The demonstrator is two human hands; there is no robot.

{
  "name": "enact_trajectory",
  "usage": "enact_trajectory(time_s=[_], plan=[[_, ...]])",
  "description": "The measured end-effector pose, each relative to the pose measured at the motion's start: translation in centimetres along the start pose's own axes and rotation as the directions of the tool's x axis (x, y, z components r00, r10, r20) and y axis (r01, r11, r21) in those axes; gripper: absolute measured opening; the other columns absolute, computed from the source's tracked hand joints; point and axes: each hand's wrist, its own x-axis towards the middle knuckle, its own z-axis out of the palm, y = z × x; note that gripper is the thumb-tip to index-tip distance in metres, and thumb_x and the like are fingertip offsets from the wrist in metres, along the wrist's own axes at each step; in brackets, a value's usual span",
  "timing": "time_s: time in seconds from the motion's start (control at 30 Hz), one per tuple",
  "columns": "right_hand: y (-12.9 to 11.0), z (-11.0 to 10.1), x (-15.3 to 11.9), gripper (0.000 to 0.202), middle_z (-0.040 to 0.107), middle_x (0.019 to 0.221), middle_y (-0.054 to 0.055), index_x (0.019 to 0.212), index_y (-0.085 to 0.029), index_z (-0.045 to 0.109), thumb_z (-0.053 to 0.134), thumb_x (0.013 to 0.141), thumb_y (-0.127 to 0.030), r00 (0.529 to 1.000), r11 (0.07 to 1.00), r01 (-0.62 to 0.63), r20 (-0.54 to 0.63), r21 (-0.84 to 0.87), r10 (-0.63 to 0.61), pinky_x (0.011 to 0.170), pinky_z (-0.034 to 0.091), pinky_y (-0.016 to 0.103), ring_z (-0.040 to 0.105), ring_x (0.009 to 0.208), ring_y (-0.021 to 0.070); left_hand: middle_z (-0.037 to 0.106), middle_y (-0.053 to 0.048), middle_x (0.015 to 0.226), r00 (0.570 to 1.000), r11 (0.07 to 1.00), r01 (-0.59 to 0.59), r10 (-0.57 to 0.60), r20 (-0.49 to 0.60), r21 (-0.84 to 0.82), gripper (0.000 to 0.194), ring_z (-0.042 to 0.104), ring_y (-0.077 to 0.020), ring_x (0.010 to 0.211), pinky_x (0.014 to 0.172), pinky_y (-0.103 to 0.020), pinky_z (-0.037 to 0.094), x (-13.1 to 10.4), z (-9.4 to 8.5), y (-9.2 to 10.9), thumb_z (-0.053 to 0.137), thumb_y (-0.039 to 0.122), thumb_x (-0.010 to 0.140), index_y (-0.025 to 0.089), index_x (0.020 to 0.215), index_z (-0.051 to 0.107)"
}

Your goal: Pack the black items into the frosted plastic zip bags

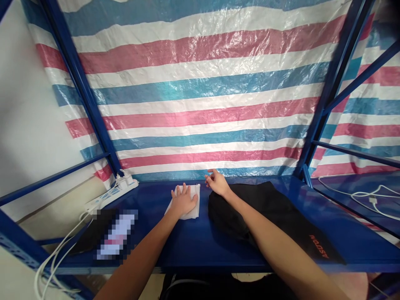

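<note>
My left hand (183, 201) lies flat with fingers spread on a folded white sheet, perhaps thin cloth or paper (194, 211). The white piece rests on the blue metal shelf (187, 250), and its right edge shows past my hand. To the right, my right hand (217, 182) is raised near the shelf's back edge, fingers loosely bent and apart, with nothing visible in them. Under my right forearm spreads a black fabric item (265, 204) with orange lettering at its near right corner; its left end is bunched up.
A white power strip (112, 195) with plugs and cables sits at the back left. Near it lie a dark flat object (92, 233) and a blurred-out patch. Blue posts (325, 96) frame both sides; a striped plastic sheet (206, 104) hangs behind. A white cable (368, 195) lies far right.
</note>
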Motion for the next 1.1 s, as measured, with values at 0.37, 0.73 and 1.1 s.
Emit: enact_trajectory(time_s=[0.37,0.73,1.1], plan=[[-6.7,-9.0,-2.1,0.028,0.082,0.097,0.007,0.124,-0.025,0.072,0.059,0.106,-0.042,0.982,0.93,0.191,0.047,-0.313,-0.185,0.087,0.055,0.039,0.075,0.086,0.0276,0.022,-0.016,0.18,0.989,0.988,-0.108,0.096,-0.113,-0.107,0.078,0.007,-0.0444,0.168,0.129,-0.074,0.003,0.7,-2.3,-0.2,0.026,0.064,0.109,0.018,0.171,0.034],[2.8,-11.3,-11.0,0.063,0.033,0.178,0.003,0.168,-0.048,0.036,0.046,0.108,-0.064,0.873,0.794,0.052,0.413,-0.605,0.257,0.122,0.035,0.074,0.024,0.164,0.0468,0.048,-0.018,0.165,0.967,0.958,-0.252,0.244,-0.07,-0.136,0.064,0.04,-0.0385,0.155,0.126,-0.056,0.029,1.5,-1.2,1.9,0.039,0.037,0.107,0.02,0.168,0.04],[4.4,-10.6,-4.2,0.052,0.056,0.163,0.012,0.155,-0.027,0.06,0.043,0.11,-0.046,0.992,0.852,0.084,0.127,-0.517,-0.021,0.129,0.028,0.067,0.042,0.157,0.039,0.047,-0.016,0.168,0.986,0.981,-0.142,0.127,-0.111,-0.132,0.061,0.031,-0.0416,0.161,0.129,-0.074,0.012,-0.5,-2.0,-1.7,0.041,0.04,0.108,0.024,0.167,0.041]])
